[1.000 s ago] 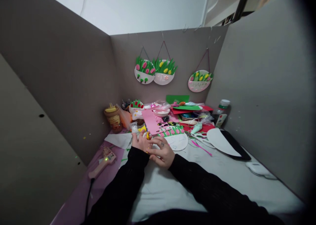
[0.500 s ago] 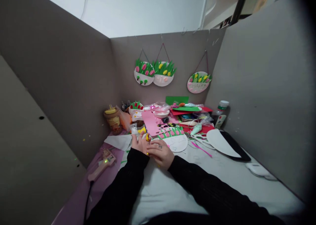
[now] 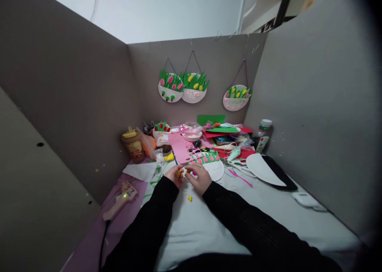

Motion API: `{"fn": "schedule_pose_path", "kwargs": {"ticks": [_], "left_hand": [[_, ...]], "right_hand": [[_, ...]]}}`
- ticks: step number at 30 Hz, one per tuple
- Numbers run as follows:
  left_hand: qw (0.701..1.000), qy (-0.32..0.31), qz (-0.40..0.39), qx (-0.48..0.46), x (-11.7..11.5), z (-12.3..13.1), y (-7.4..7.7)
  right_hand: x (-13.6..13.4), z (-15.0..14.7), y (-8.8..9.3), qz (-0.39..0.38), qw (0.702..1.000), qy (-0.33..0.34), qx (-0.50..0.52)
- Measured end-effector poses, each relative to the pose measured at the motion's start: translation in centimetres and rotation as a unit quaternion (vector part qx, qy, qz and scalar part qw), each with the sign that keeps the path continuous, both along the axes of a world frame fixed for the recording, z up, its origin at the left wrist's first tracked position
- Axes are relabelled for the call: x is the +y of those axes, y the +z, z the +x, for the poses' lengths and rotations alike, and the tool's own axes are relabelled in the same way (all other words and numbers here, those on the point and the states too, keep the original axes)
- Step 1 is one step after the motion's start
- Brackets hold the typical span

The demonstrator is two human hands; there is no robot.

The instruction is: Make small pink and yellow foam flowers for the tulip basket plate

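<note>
My left hand (image 3: 174, 175) is closed around a small lump of yellow modelling clay (image 3: 179, 172), which shows at its fingertips. Close by on the right, my right hand (image 3: 199, 178) pinches, with a tiny yellow bit at its thumb and fingertips. On the white cloth below them lies a small yellow clay piece (image 3: 190, 198) made of little rounded parts. Just behind my right hand is a white paper plate craft (image 3: 215, 171) with pink tulips and green leaves, its left part covered by the hand.
A pink hot-glue gun (image 3: 121, 204) rests on the left, beside a lidded brown cup (image 3: 133, 146). White scissors (image 3: 241, 167), a pink stick (image 3: 240, 178) and a cut white plate half (image 3: 262, 169) lie right. Finished plates (image 3: 193, 96) hang on the grey partition.
The left hand has turned from palm-up to curled fingers, and the right hand has drawn slightly apart from it. The yellow piece on the cloth is now uncovered. The view has shifted slightly.
</note>
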State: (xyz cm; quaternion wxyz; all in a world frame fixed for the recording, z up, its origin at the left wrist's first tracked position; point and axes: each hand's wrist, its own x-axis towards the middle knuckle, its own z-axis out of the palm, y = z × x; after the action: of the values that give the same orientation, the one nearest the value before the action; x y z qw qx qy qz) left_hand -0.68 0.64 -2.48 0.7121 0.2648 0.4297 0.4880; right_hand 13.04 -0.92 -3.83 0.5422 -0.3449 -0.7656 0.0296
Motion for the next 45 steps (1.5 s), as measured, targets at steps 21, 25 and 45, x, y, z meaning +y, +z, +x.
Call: {"fn": "schedule_pose_path", "kwargs": {"ticks": [21,25,45], "left_hand": [[0.989,0.011,0.117,0.087,0.2,0.0,-1.4],[0.997,0.042,0.069,-0.022,0.3,-0.1,-0.5],[0.993,0.017,-0.003,-0.117,0.1,-0.5,0.5]], "right_hand": [[0.6,0.7,0.2,0.005,0.995,-0.079,-0.054],[1.6,1.6,0.2,-0.053,0.99,-0.098,0.084],[-0.3,0.1,1.0,-0.022,0.997,0.038,0.06]]}}
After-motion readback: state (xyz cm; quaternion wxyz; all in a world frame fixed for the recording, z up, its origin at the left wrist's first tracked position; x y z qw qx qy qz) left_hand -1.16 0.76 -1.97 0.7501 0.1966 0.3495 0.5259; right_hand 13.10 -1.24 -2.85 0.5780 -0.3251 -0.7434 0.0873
